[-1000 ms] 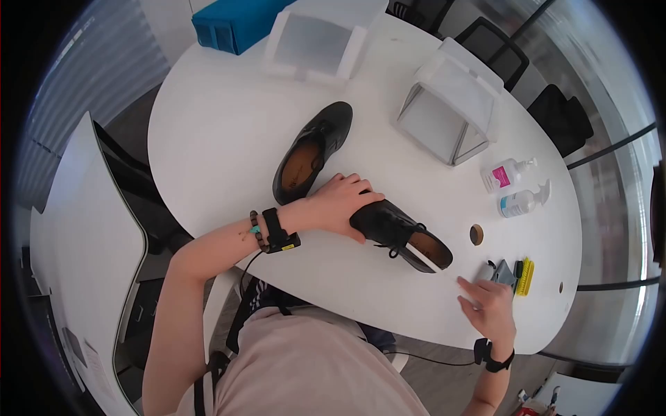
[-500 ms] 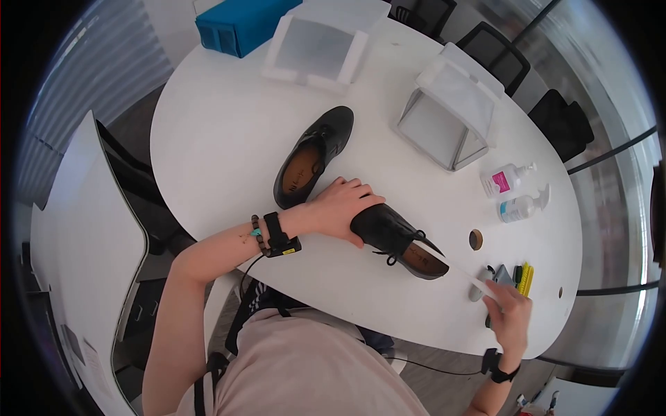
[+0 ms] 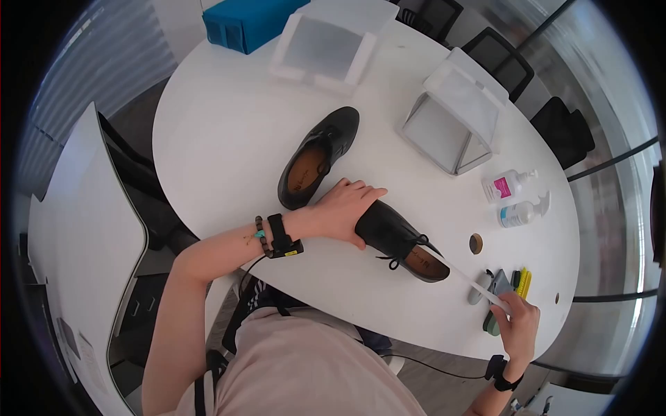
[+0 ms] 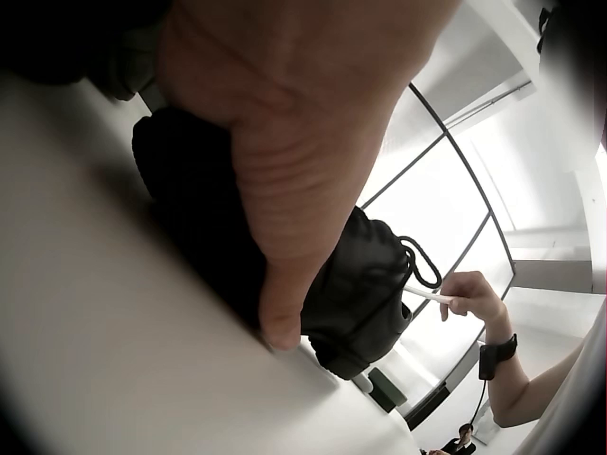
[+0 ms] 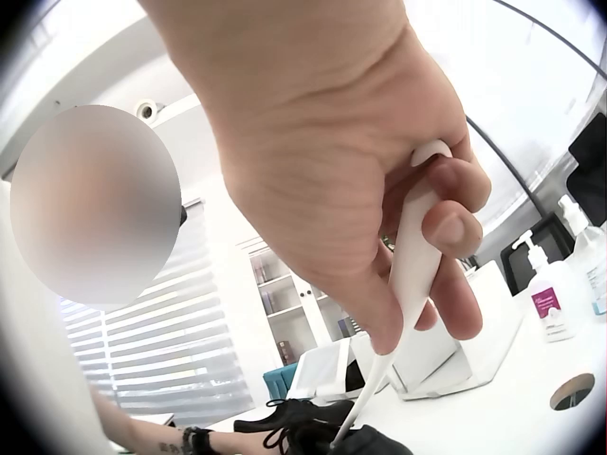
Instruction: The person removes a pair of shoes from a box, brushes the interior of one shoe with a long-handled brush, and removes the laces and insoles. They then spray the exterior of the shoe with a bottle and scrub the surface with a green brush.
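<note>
A black lace-up shoe (image 3: 388,232) lies on the white table with its opening toward the right. My left hand (image 3: 343,211) grips its toe end, the thumb (image 4: 282,318) down along the side near the tabletop. From the shoe's opening a slim white shoehorn (image 3: 472,283) runs out past the heel. Its hooked upper end (image 5: 432,150) is in my right hand (image 3: 520,326), with the fingers curled round the handle. The shoehorn's far tip is hidden in the shoe. Beyond my left hand rests the matching black shoe (image 3: 338,133), brown insole showing.
Two pump bottles (image 3: 510,186) stand at the right, near a round hole (image 3: 476,243) in the table (image 3: 229,132). A yellow brush (image 3: 524,282) and several small items lie beside my right hand. Two translucent boxes (image 3: 458,114) and a blue case (image 3: 246,26) are at the back.
My right hand, loose-fingered near the shoe's heel a second ago, has taken hold of the shoehorn and moved right with its end. My left hand keeps its grip on the toe.
</note>
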Action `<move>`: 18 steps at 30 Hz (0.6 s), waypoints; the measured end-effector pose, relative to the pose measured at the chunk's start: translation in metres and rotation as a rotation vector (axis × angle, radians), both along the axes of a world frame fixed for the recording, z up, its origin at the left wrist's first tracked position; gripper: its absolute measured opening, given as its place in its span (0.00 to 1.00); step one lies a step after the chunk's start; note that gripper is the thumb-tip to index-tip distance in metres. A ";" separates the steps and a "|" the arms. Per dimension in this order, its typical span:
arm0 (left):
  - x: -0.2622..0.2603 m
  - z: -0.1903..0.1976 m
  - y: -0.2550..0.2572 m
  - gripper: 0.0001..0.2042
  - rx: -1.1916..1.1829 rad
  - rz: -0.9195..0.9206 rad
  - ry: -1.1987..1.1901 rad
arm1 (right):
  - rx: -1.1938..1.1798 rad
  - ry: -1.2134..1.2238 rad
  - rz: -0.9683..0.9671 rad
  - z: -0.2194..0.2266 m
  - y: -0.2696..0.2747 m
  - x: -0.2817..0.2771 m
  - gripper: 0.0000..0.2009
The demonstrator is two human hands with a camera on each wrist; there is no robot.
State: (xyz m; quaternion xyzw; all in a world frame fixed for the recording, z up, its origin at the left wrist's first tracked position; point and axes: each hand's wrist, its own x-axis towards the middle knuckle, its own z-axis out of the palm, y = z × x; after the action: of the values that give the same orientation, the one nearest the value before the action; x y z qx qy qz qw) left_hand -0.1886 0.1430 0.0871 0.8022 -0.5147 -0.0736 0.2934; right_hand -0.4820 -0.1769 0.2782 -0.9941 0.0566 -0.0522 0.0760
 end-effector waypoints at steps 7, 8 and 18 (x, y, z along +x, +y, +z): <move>0.004 0.005 -0.002 0.57 0.082 -0.035 -0.004 | 0.117 0.036 -0.081 0.005 0.001 -0.004 0.07; 0.004 0.003 -0.002 0.57 0.065 -0.033 -0.001 | 0.033 0.091 -0.039 0.024 -0.011 -0.010 0.11; 0.004 0.000 -0.003 0.56 0.069 -0.024 -0.016 | 0.056 0.134 -0.127 0.061 0.019 -0.025 0.18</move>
State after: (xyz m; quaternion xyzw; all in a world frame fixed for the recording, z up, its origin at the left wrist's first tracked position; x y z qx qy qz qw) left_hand -0.1850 0.1404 0.0871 0.8061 -0.5238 -0.0885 0.2606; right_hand -0.5067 -0.1577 0.3397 -0.9873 0.1260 0.0111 0.0964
